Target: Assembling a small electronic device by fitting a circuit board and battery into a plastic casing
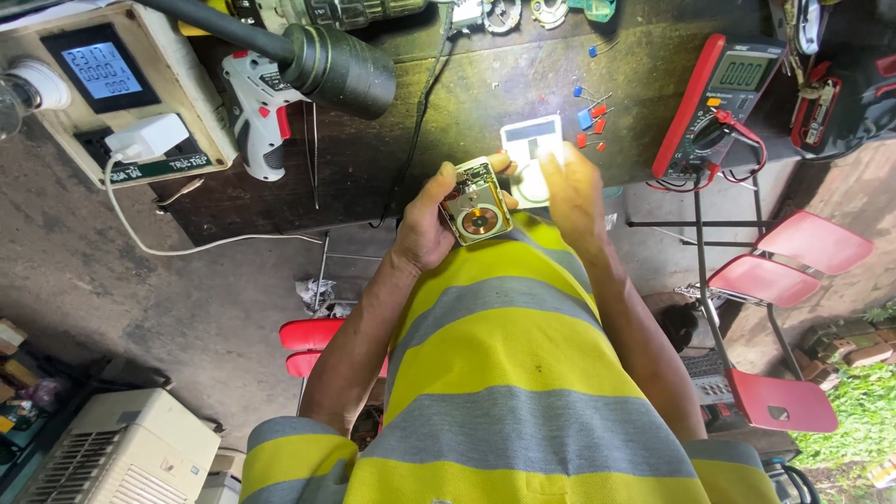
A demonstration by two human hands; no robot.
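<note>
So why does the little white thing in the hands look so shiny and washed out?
In the head view, strong light hits the white device under the right hand, so it glares and loses detail; the gold open module in the left hand reflects it too. The wide lens also bends the bench edges, and the red chairs look tilted.
</note>
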